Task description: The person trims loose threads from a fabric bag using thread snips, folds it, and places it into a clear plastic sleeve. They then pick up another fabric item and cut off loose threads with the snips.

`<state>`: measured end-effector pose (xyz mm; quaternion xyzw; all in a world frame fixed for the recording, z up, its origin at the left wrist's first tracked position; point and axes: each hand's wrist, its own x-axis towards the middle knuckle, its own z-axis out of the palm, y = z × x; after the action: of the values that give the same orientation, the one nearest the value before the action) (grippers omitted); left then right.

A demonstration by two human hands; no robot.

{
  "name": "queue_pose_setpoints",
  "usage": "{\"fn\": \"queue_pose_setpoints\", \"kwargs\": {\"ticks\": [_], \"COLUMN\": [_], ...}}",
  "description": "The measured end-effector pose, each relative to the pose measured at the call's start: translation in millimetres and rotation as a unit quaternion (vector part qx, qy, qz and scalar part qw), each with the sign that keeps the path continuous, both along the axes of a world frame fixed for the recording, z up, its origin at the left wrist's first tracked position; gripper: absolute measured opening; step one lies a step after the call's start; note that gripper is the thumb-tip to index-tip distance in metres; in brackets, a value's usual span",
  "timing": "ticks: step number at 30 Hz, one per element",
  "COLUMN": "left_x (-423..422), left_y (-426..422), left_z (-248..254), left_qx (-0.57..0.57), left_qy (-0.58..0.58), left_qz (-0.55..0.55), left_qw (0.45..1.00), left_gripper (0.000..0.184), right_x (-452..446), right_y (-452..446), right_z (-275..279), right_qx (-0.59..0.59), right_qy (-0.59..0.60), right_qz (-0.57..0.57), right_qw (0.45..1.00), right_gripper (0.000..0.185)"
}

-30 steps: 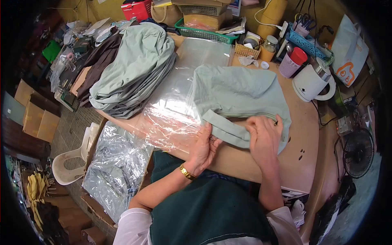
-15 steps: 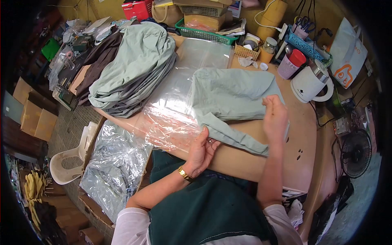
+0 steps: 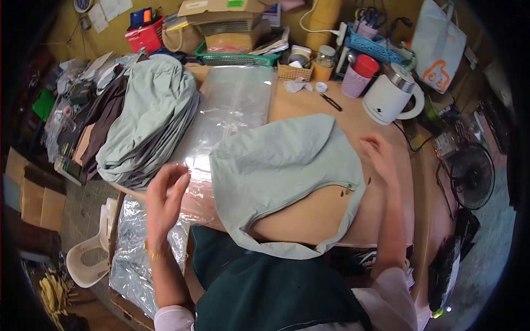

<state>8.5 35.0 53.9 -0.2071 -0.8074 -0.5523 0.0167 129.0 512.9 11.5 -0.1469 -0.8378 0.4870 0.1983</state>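
Observation:
A pale green fabric bag [image 3: 281, 157] lies spread on the brown table, with its strap looping over the near edge and a zip [image 3: 331, 183] along the inner curve. My left hand [image 3: 164, 196] is raised left of the bag, fingers bent and apart from the thumb, holding nothing. To the right, my right hand [image 3: 380, 157] hovers just off the bag's edge, loosely open and without anything visible in it. Clear plastic sleeves [image 3: 237, 99] lie behind and left of the bag, partly under it.
A pile of similar green and grey bags [image 3: 149, 116] sits at the left. Back right hold a white kettle [image 3: 386, 96], a pink cup [image 3: 356, 80] and black thread snips [image 3: 330, 101]. Plastic-wrapped goods [image 3: 132, 254] fill a box below left.
The bag has turned and opened out, its strap now looping toward me. My left hand has let go of it and moved left. My right hand has opened.

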Motion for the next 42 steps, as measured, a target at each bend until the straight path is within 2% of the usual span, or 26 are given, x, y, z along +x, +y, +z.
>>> {"fn": "queue_pose_setpoints", "kwargs": {"ticks": [1, 3, 4, 6, 7, 9, 14, 16, 18, 21, 23, 24, 25, 26, 27, 28, 29, 33, 35, 36, 38, 42], "left_x": [-21, -57, -72, -76, -81, -88, -87, -85, -95, -103, -109, -107, -113, -110, -97, -82, -62, 16, 35, 41, 46, 53], "left_y": [14, 40, 51, 68, 72, 74, 64, 74, 66, 65, 62, 68, 76, 79, 90, 103, 117, 187, 223, 238, 262, 275], "left_z": [-10, -36, -56, -57, -64, -79, -81, -86, -95, -90, -66, -46, -40, -35, -19, -5, 2, -5, -31, -47, -76, -96], "left_qx": [-0.018, -0.072, -0.042, -0.052, -0.054, 0.030, -0.005, 0.129, 0.160, 0.173, 0.133, 0.109, 0.119, 0.118, 0.059, 0.001, -0.015, -0.051, -0.046, -0.047, -0.110, -0.125], "left_qy": [0.053, 0.056, 0.056, 0.027, 0.029, -0.017, -0.070, 0.011, -0.061, -0.090, -0.061, -0.029, 0.084, 0.084, 0.164, 0.243, 0.218, 0.131, 0.122, 0.121, 0.173, 0.177], "left_qz": [-0.020, -0.044, -0.057, -0.073, -0.077, 0.007, 0.016, -0.009, -0.020, -0.018, -0.009, 0.003, -0.012, -0.016, 0.001, 0.019, -0.064, -0.344, -0.386, -0.389, -0.350, -0.299], "left_qw": [0.998, 0.995, 0.996, 0.996, 0.995, 0.999, 0.997, 0.992, 0.985, 0.981, 0.989, 0.994, 0.989, 0.989, 0.985, 0.970, 0.974, 0.928, 0.913, 0.912, 0.914, 0.929], "left_gripper": [0.034, 0.059, 0.059, 0.040, 0.040, 0.028, 0.025, 0.022, 0.018, 0.019, 0.016, 0.015, 0.011, 0.011, 0.011, 0.014, 0.015, 0.020, 0.021, 0.021, 0.022, 0.025], "right_x": [-21, -61, -73, -91, -99, -114, -113, -98, -89, -90, -92, -95, -97, -95, -90, -82, -74, -36, -21, -17, -12, -13], "right_y": [6, 17, 7, 4, 10, 25, 28, 1, -6, 8, 15, 19, 21, 20, 16, 8, 1, 6, 4, 1, -3, -5], "right_z": [-12, -48, -45, -42, -45, -57, -66, -45, -43, -36, -19, -10, -1, 4, 8, 12, 11, -28, -53, -66, -86, -98], "right_qx": [-0.035, -0.054, -0.048, -0.042, -0.046, -0.055, -0.075, -0.127, -0.174, -0.240, -0.174, -0.173, -0.090, -0.006, -0.006, 0.086, 0.176, 0.135, 0.055, 0.052, -0.025, -0.007], "right_qy": [0.016, 0.084, 0.088, 0.094, 0.049, 0.000, -0.010, -0.019, -0.022, -0.014, -0.026, -0.025, -0.025, -0.027, -0.026, -0.059, -0.093, -0.123, -0.128, -0.128, -0.072, -0.065], "right_qz": [0.015, 0.044, 0.042, 0.037, 0.077, 0.116, 0.076, 0.069, 0.058, 0.102, 0.126, 0.124, 0.127, 0.128, 0.125, 0.043, -0.039, -0.101, -0.098, -0.101, -0.015, -0.047], "right_qw": [0.999, 0.994, 0.994, 0.994, 0.995, 0.992, 0.994, 0.989, 0.983, 0.965, 0.976, 0.977, 0.988, 0.991, 0.992, 0.994, 0.979, 0.978, 0.985, 0.985, 0.997, 0.997], "right_gripper": [0.032, 0.042, 0.037, 0.031, 0.029, 0.028, 0.012, 0.011, 0.011, 0.015, 0.027, 0.027, 0.035, 0.044, 0.044, 0.051, 0.058, 0.067, 0.053, 0.053, 0.049, 0.047]}}
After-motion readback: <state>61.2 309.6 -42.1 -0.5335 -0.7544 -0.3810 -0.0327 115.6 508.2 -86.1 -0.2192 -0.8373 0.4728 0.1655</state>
